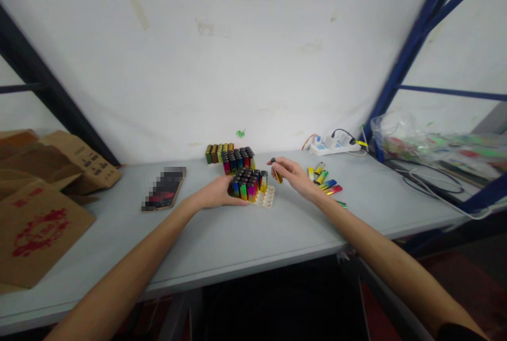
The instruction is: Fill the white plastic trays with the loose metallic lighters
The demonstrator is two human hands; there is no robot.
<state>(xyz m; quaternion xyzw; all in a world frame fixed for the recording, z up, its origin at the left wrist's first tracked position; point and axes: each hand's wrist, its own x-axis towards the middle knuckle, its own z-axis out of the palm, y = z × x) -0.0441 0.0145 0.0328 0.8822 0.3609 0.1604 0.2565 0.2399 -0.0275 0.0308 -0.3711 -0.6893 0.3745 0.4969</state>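
Note:
A pale tray (269, 198) with round holes stands in front of me, partly filled with upright shiny coloured lighters (247, 185) that have dark tops. My left hand (219, 192) holds the tray's left end, its thumb along the near side and its fingers around the far side, partly hidden. Just right of the tray and above the table, my right hand (291, 173) pinches a single yellow lighter (278, 176) with a dark top, tilted. Several loose lighters (327, 183) in yellow, green, blue and red lie beyond my right wrist.
Behind the tray are another group of upright lighters (237, 160) and a gold-topped group (216, 153) near the wall. A phone (164, 190) lies at left beside open cardboard boxes (47, 230). A power strip (335, 144), cables and plastic bags (415, 143) are at right.

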